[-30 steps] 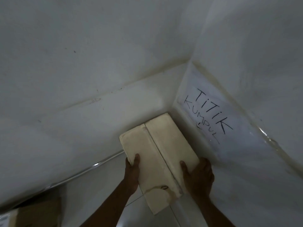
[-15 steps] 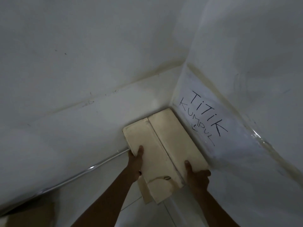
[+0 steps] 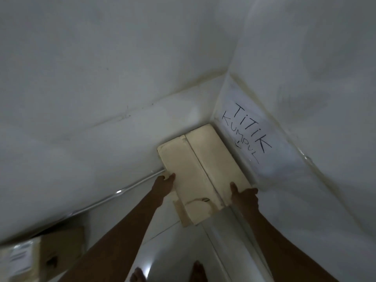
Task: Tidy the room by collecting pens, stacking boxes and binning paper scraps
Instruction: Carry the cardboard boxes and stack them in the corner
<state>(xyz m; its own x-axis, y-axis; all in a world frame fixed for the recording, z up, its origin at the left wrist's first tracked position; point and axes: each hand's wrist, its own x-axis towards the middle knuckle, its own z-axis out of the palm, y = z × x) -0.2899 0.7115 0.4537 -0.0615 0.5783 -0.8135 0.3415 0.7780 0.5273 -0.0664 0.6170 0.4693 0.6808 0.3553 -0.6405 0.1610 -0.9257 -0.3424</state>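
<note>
A flat cream cardboard box [image 3: 200, 169] lies in the corner where two white walls meet, its far end against the walls. A brown cardboard edge [image 3: 181, 212] shows beneath its near left side. My left hand [image 3: 163, 183] grips the box's left edge, thumb on top. My right hand [image 3: 244, 196] grips its right edge near the front corner, thumb on top. Whether the box rests fully down or is still lifted I cannot tell.
A paper sign reading "TITIK KUMPUL" [image 3: 247, 133] is taped to the right wall beside the box. Another brown cardboard box with a white label [image 3: 40, 259] sits on the white tiled floor at lower left. My bare feet [image 3: 168, 274] stand below.
Both hands have carried the cream box forward and down into the corner, closer to the walls. A brown cardboard edge now shows under it.
</note>
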